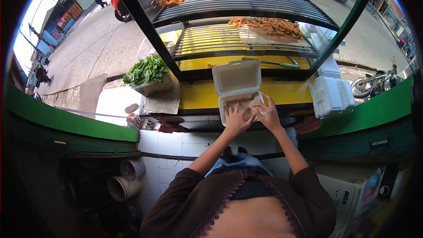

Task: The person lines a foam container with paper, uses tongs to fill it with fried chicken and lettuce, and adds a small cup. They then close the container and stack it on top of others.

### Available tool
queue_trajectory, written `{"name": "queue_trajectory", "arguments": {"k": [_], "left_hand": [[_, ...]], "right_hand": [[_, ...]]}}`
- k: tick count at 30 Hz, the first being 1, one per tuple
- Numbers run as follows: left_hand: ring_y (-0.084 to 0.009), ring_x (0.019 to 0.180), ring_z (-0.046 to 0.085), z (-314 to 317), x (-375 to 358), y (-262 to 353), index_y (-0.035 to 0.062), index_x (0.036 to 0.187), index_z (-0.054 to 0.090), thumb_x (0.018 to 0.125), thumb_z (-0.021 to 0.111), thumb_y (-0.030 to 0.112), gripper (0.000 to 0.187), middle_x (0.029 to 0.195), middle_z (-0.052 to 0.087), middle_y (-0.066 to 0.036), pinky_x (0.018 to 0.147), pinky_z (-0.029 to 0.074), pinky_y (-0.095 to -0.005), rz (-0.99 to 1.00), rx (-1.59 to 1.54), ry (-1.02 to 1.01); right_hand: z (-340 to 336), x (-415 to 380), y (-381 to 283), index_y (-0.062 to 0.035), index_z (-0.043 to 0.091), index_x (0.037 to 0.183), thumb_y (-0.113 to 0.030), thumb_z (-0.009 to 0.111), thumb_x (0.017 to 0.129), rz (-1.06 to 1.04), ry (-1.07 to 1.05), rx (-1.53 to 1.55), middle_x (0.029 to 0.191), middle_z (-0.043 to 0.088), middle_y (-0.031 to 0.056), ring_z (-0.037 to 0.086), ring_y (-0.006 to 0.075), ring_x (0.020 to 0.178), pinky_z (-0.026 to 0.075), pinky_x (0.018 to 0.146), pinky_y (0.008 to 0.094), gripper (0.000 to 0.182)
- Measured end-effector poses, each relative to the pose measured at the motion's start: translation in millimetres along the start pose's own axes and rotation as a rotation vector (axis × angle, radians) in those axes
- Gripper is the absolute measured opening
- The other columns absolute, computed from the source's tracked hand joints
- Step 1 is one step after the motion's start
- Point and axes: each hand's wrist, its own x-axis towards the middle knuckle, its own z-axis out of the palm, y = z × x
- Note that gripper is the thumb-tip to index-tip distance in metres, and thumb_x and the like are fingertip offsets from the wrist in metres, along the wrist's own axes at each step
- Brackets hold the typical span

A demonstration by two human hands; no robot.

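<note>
An open white foam takeaway box point(221, 115) sits on the yellow counter in front of me, its lid point(238, 78) tipped back towards the display case. A sheet of brown paper point(246, 102) lines the base. My left hand point(237, 118) lies on the paper, palm down with fingers spread. At the box's right side is my right hand point(268, 113), its fingers bent and apart, fingertips at the paper and rim. Neither hand visibly holds anything. The paper beneath my fingers is partly hidden.
Ahead stands a glass case with fried pieces point(282, 27) on its racks. Green-handled tongs point(288, 65) lie inside. Leafy greens point(147, 72) fill a container at left, beside stacked brown paper sheets point(164, 101). Closed foam boxes point(333, 97) are stacked at right.
</note>
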Motion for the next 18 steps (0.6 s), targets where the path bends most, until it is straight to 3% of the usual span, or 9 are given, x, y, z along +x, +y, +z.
{"name": "queue_trajectory", "arguments": {"k": [3, 6, 8, 10, 11, 13, 14, 18], "left_hand": [[-0.0481, 0.124, 0.038, 1.3, 8.4, -7.6, 0.0208, 0.125, 0.057, 0.080, 0.057, 0.046, 0.052, 0.138, 0.040, -0.021, 0.099, 0.027, -0.0652, -0.006, -0.076, -0.013], [-0.0496, 0.121, 0.039, 5.7, 10.1, -16.5, 0.0190, 0.124, 0.058, 0.078, 0.060, 0.039, 0.050, 0.136, 0.043, -0.021, 0.099, 0.028, -0.0649, 0.039, -0.108, -0.017], [-0.0495, 0.120, 0.041, 3.8, 8.7, -18.1, 0.0176, 0.123, 0.058, 0.079, 0.060, 0.037, 0.048, 0.133, 0.044, -0.021, 0.099, 0.029, -0.0635, 0.082, -0.073, -0.019], [-0.0451, 0.117, 0.045, -0.5, 4.9, -18.2, 0.0138, 0.118, 0.059, 0.078, 0.064, 0.027, 0.043, 0.130, 0.047, -0.020, 0.099, 0.036, -0.0550, 0.123, -0.047, 0.129], [-0.0451, 0.117, 0.045, -4.4, 4.2, -21.3, 0.0138, 0.118, 0.059, 0.078, 0.064, 0.027, 0.043, 0.130, 0.047, -0.020, 0.099, 0.036, -0.0550, 0.126, -0.047, 0.128], [-0.0401, 0.115, 0.048, -30.5, -2.8, -24.2, 0.0113, 0.114, 0.059, 0.075, 0.067, 0.017, 0.040, 0.128, 0.047, -0.019, 0.096, 0.040, -0.0456, 0.132, -0.378, 0.327], [-0.0369, 0.112, 0.050, -43.3, -7.4, -25.2, 0.0110, 0.113, 0.058, 0.072, 0.070, 0.013, 0.042, 0.123, 0.049, -0.018, 0.093, 0.043, -0.0421, 0.076, -0.318, 0.415], [-0.0364, 0.109, 0.051, -52.0, -6.5, -51.4, 0.0126, 0.112, 0.057, 0.070, 0.073, 0.017, 0.045, 0.116, 0.052, -0.017, 0.093, 0.041, -0.0437, -0.079, -0.323, 0.516]], "right_hand": [[12.5, 10.3, 1.1, -0.0125, 0.070, 0.089, -0.019, 0.067, 0.079, 0.013, 0.039, -0.001, 0.127, 0.045, 0.0199, 0.043, 0.0376, 0.118, 0.035, 0.100, 0.0468, 0.012], [20.2, 11.4, 3.4, -0.0136, 0.069, 0.096, -0.009, 0.069, 0.074, 0.059, -0.073, -0.163, 0.127, 0.039, 0.0225, 0.041, 0.0411, 0.115, 0.037, 0.099, 0.0460, 0.023], [24.1, 11.6, 2.3, -0.0165, 0.065, 0.106, -0.001, 0.073, 0.066, 0.189, -0.119, -0.270, 0.128, 0.034, 0.0207, 0.040, 0.0423, 0.113, 0.039, 0.097, 0.0463, 0.043], [26.9, 13.1, 0.4, -0.0177, 0.062, 0.110, 0.001, 0.073, 0.064, 0.239, -0.121, -0.273, 0.128, 0.033, 0.0199, 0.041, 0.0424, 0.112, 0.039, 0.097, 0.0463, 0.051], [27.6, 14.2, -0.1, -0.0189, 0.060, 0.114, 0.003, 0.074, 0.062, 0.290, -0.123, -0.276, 0.128, 0.031, 0.0191, 0.041, 0.0424, 0.111, 0.040, 0.096, 0.0464, 0.058], [27.2, 15.5, -0.2, -0.0197, 0.059, 0.115, 0.001, 0.075, 0.062, 0.300, -0.130, -0.275, 0.128, 0.031, 0.0185, 0.040, 0.0413, 0.112, 0.039, 0.097, 0.0466, 0.059], [27.1, 15.9, -0.2, -0.0206, 0.058, 0.117, -0.001, 0.077, 0.063, 0.309, -0.141, -0.273, 0.128, 0.032, 0.0178, 0.040, 0.0402, 0.113, 0.039, 0.097, 0.0469, 0.060], [31.3, 14.2, -3.8, -0.0237, 0.057, 0.117, -0.007, 0.079, 0.062, 0.334, -0.165, -0.403, 0.126, 0.032, 0.0145, 0.037, 0.0372, 0.117, 0.035, 0.098, 0.0460, 0.062]]}}
